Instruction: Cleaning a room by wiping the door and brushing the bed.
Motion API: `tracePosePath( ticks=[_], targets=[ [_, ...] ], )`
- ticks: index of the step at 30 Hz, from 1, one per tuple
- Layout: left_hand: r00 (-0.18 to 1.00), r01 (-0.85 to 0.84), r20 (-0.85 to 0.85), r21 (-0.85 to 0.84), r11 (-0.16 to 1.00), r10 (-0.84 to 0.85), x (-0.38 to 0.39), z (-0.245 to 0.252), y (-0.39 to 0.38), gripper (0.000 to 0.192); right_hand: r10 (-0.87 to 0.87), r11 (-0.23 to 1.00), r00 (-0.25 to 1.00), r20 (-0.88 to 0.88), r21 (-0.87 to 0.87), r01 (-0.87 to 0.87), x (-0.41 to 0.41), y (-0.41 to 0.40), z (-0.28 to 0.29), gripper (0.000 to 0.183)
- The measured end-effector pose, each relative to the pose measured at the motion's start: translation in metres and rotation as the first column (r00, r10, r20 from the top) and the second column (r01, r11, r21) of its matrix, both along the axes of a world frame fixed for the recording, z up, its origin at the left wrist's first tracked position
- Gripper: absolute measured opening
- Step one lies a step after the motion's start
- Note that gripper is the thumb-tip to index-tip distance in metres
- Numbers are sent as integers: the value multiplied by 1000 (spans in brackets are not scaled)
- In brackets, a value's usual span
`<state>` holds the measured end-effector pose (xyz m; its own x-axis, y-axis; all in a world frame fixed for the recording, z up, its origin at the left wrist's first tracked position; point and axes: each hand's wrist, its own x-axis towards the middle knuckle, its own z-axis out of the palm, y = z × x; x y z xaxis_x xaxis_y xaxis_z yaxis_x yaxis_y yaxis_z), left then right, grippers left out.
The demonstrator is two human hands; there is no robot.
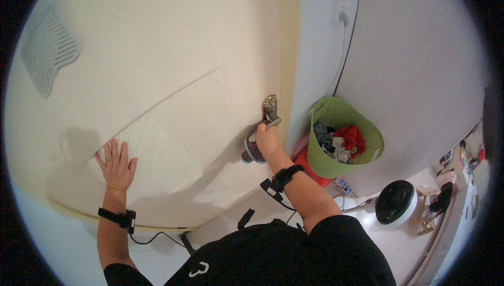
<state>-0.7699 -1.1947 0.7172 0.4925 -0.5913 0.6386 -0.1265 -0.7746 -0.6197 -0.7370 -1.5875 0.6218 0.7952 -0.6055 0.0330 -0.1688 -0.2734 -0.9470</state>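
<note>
A closed cream-coloured door (177, 50) fills the left and middle of the head view. My left hand (116, 170) lies palm down on its lower panel, fingers spread, holding nothing. At the door's right edge my right hand (268, 138) grips the lever of an ornate metal door handle (270, 107). Beside and partly behind that hand is a dark striped cloth item with light blue trim (252, 150); whether it hangs from the handle or is held I cannot tell. A black strap with a small device sits on each wrist.
Right of the door frame stands a green plastic basket (346, 168) of clothes, above something red (311, 168). A plug (343, 18) sits in the wall socket. A round black-and-white fan (395, 203) and a power strip (343, 187) are farther right. A grey slotted plastic piece (51, 50) is on the door.
</note>
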Motion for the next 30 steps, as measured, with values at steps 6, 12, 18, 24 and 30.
tracePosePath(
  ticks=[6, 12, 18, 24, 30],
  targets=[
    [997, -1, 80, 51, 999, -3, 4, 1, -3, 58, -18, 992, 995, 97, 124, 5, -1, -1, 2, 36],
    [996, -52, 77, 67, 996, 47, 3, 3, -6, 62, 76, 980, 993, 89, 178, -91, 6, -3, -8, 38],
    [997, 61, 61, -90, 994, -55, 11, -3, -20, 54, 74, 974, 993, 92, 206, -92, 20, -1, -28, 42],
    [906, 413, -190, 198, 889, -378, 18, -1, -166, 48, 78, 983, 990, 116, 154, -96, 10, -10, -18, 41],
    [960, 217, -228, 233, 948, -163, 48, 8, -215, 56, 89, 987, 993, 74, 126, -97, 9, -2, -14, 44]
  ],
)
